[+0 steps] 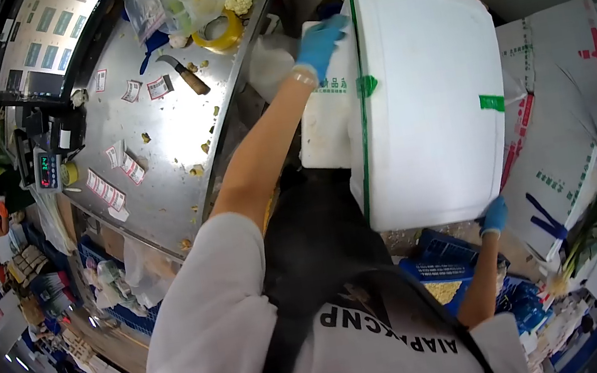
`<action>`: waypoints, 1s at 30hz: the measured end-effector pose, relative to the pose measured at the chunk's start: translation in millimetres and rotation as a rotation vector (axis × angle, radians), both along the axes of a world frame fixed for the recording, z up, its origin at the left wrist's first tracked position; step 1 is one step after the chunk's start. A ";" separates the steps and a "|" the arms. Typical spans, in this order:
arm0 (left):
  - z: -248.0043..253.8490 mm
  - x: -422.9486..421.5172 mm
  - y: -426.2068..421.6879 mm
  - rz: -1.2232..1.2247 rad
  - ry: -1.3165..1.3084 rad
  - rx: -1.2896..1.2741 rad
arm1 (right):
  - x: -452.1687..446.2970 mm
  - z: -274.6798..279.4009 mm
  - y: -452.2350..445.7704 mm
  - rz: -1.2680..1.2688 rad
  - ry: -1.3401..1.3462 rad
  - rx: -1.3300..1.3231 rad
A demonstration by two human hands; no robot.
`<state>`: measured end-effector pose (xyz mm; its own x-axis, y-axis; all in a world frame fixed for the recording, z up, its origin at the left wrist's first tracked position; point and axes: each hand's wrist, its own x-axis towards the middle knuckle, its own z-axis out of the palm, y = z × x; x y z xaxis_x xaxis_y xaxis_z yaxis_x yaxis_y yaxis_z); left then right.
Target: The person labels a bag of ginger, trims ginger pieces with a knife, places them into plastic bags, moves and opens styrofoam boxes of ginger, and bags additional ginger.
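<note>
Table [172, 153] (knife [186, 75], probably scraps [196, 170]) beside box [428, 92]

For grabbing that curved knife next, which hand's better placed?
Your left hand, likely: it's nearer the knife on the metal table; your right hand is farther, across the white box.

A wide, dark-cornered view is taken from the wearer's head and angled steeply down over the chest [365, 359]; the white box [432, 95] is seen close, the room [36, 306] tilted at far left
</note>
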<state>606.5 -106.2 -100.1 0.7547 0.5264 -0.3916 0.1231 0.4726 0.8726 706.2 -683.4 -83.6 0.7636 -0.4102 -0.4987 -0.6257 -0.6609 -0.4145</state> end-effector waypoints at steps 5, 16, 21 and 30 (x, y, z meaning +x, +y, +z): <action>-4.9 -159.2 68.0 1.056 0.684 0.973 | 14.9 -26.6 -18.1 0.353 -0.222 -0.406; -27.0 -226.8 62.1 0.558 0.381 0.247 | -6.4 66.2 106.0 0.625 -0.947 -0.563; 121.7 -163.4 -136.4 0.135 0.069 0.434 | -68.1 123.8 230.2 0.660 -0.262 1.125; 135.3 -41.3 -255.3 -0.293 0.088 1.321 | -20.7 132.3 198.5 0.186 -0.291 1.672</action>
<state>565.2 -361.5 35.2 0.9018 0.3691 0.2246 0.1522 -0.7578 0.6345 685.5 -484.9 48.7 0.8741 0.4739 -0.1067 -0.3799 0.5300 -0.7582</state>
